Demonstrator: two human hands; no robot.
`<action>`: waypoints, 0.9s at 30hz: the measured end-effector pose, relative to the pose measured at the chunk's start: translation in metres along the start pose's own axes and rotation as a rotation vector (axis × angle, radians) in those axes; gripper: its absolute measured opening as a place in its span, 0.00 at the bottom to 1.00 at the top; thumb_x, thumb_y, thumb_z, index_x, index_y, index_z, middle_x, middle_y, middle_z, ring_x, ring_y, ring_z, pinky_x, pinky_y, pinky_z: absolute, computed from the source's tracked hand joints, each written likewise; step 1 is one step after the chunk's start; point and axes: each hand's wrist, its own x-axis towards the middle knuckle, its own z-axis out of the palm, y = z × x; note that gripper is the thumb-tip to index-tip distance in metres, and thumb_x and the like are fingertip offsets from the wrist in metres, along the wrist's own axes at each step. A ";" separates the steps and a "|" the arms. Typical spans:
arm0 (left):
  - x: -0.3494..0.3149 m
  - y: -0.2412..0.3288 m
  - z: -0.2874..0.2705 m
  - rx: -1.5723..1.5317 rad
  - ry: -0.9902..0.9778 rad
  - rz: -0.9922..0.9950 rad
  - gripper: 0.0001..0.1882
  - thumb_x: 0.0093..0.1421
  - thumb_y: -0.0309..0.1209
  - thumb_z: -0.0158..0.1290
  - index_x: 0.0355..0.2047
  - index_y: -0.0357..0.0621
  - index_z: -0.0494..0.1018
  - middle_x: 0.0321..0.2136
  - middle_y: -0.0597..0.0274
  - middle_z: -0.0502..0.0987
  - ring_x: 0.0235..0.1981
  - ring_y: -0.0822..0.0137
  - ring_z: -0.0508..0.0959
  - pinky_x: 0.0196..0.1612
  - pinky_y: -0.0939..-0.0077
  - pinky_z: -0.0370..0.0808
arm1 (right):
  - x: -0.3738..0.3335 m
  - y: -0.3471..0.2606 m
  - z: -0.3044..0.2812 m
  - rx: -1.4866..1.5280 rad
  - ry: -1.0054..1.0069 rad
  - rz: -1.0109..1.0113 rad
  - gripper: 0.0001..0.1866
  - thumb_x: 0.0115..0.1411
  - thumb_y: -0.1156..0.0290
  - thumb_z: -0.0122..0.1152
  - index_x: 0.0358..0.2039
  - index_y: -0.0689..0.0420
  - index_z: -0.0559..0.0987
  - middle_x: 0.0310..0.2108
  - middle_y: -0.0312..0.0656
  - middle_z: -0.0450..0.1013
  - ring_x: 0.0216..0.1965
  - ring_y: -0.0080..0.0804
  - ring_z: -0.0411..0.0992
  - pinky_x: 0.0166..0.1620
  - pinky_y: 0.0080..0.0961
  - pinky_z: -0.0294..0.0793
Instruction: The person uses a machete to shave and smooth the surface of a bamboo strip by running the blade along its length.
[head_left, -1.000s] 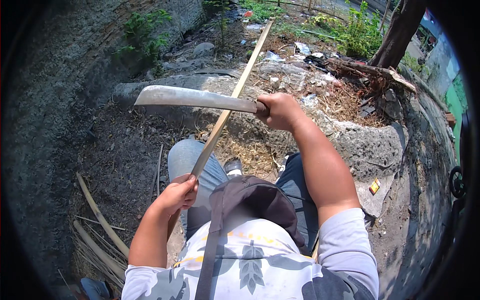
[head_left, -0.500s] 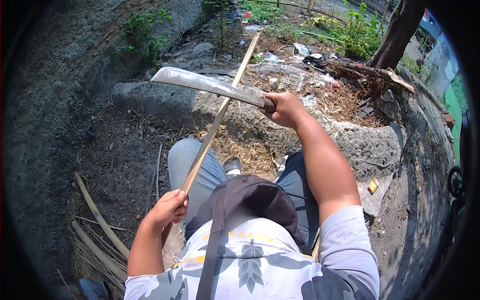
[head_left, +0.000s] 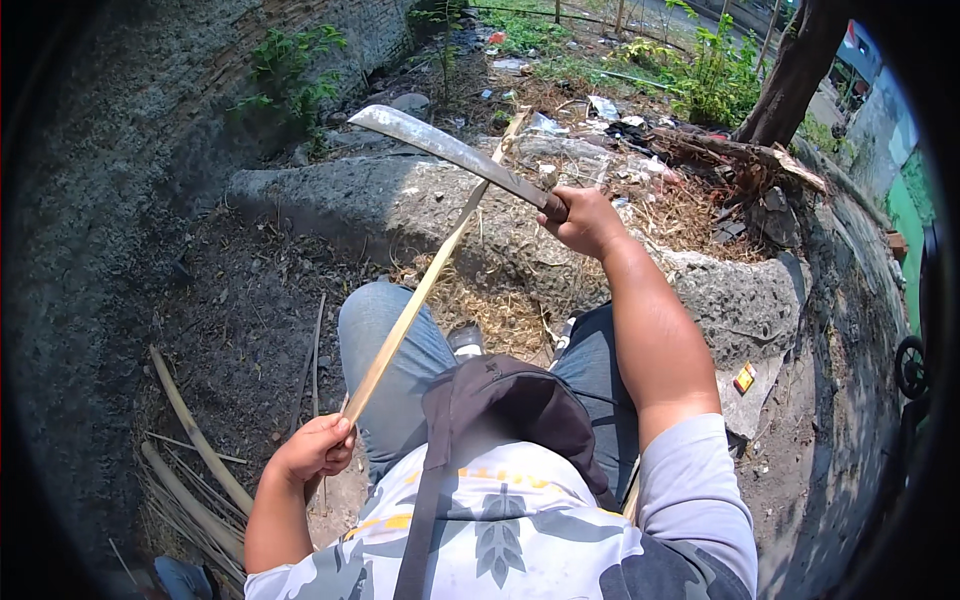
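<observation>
My left hand (head_left: 312,447) grips the near end of a long thin bamboo strip (head_left: 430,280) that slants up and away over my left knee toward a concrete ledge (head_left: 400,200). My right hand (head_left: 585,222) holds the wooden handle of a long machete (head_left: 450,150). The blade points up and to the left and crosses over the far part of the strip. I sit with both knees in jeans, a dark bag (head_left: 510,400) in my lap.
Cut bamboo strips (head_left: 190,470) lie on the dirt at my lower left. A rough wall (head_left: 120,150) rises on the left. Dry straw and shavings (head_left: 500,310) litter the ground between my feet. A tree trunk (head_left: 790,70) and litter lie beyond the ledge.
My right hand has lifted the machete from level to tilted upward, blade tip higher. My left hand has slid down and back along the strip toward my body.
</observation>
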 end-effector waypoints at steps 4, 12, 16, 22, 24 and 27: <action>0.005 0.008 0.006 -0.028 0.026 0.002 0.20 0.70 0.51 0.50 0.30 0.49 0.69 0.14 0.75 0.57 0.12 0.78 0.54 0.15 0.79 0.49 | -0.002 -0.024 0.013 -0.168 -0.049 -0.288 0.12 0.54 0.60 0.70 0.33 0.51 0.79 0.29 0.48 0.78 0.33 0.53 0.77 0.36 0.44 0.76; -0.032 0.014 -0.014 0.002 0.005 -0.122 0.19 0.72 0.48 0.49 0.30 0.48 0.69 0.14 0.76 0.57 0.14 0.78 0.55 0.16 0.80 0.51 | 0.006 0.006 -0.002 -0.072 -0.172 0.013 0.12 0.56 0.61 0.68 0.38 0.51 0.83 0.33 0.49 0.81 0.37 0.50 0.79 0.41 0.44 0.76; -0.025 0.015 -0.009 -0.015 0.087 -0.184 0.19 0.69 0.48 0.54 0.28 0.47 0.69 0.14 0.75 0.57 0.14 0.78 0.54 0.17 0.80 0.50 | 0.002 0.031 0.000 0.123 -0.153 0.225 0.16 0.54 0.59 0.72 0.37 0.56 0.82 0.33 0.49 0.81 0.36 0.49 0.79 0.41 0.40 0.76; -0.010 -0.006 -0.025 -0.037 0.040 -0.186 0.19 0.71 0.47 0.50 0.28 0.49 0.68 0.14 0.76 0.57 0.14 0.79 0.53 0.17 0.81 0.49 | -0.001 -0.003 0.003 -0.142 -0.274 0.057 0.14 0.53 0.56 0.70 0.36 0.50 0.83 0.34 0.47 0.81 0.38 0.50 0.79 0.42 0.44 0.78; -0.006 -0.007 -0.023 -0.056 0.019 -0.176 0.19 0.71 0.47 0.50 0.28 0.49 0.68 0.14 0.76 0.57 0.13 0.79 0.53 0.16 0.80 0.49 | -0.003 -0.022 0.004 -0.241 -0.352 -0.013 0.13 0.53 0.59 0.68 0.39 0.44 0.84 0.37 0.45 0.81 0.42 0.48 0.80 0.45 0.45 0.78; -0.005 -0.004 -0.020 -0.052 0.046 -0.153 0.19 0.71 0.48 0.51 0.28 0.49 0.68 0.14 0.76 0.57 0.13 0.79 0.53 0.16 0.80 0.49 | -0.001 -0.032 0.011 -0.322 -0.325 -0.112 0.12 0.53 0.63 0.66 0.39 0.44 0.82 0.34 0.46 0.81 0.41 0.48 0.80 0.45 0.45 0.79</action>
